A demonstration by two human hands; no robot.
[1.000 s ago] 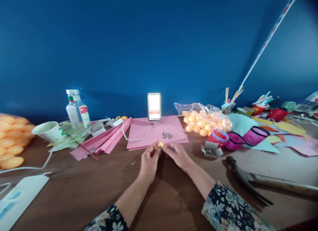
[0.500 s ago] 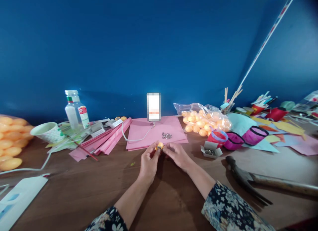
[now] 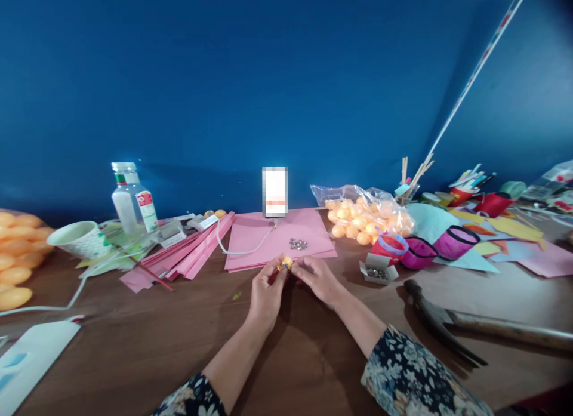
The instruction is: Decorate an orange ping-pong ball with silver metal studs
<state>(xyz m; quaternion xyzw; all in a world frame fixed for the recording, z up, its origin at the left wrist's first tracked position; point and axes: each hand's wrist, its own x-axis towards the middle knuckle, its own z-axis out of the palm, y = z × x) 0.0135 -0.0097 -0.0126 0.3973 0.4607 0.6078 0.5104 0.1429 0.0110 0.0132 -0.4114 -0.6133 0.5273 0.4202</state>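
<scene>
My left hand pinches a small orange ball between thumb and fingers, over the table near the pink paper. A small shiny metal piece shows on the ball's near side. My right hand comes in from the right, its thumb and fingertips pressed together at the ball's edge. Whatever sits between those fingertips is too small to make out. Just beyond, a little pile of shiny metal tacks lies on the pink paper. More of them fill a small open white box on the right.
A hammer lies at right. Behind it are fabric rings and coloured paper. A clear bag of orange balls stands beyond my right hand. At left are a glass bottle, a paper cup and pink strips.
The whole view has shifted slightly, with things sitting a little further left. Both hands keep nearly the same pose around the ball.
</scene>
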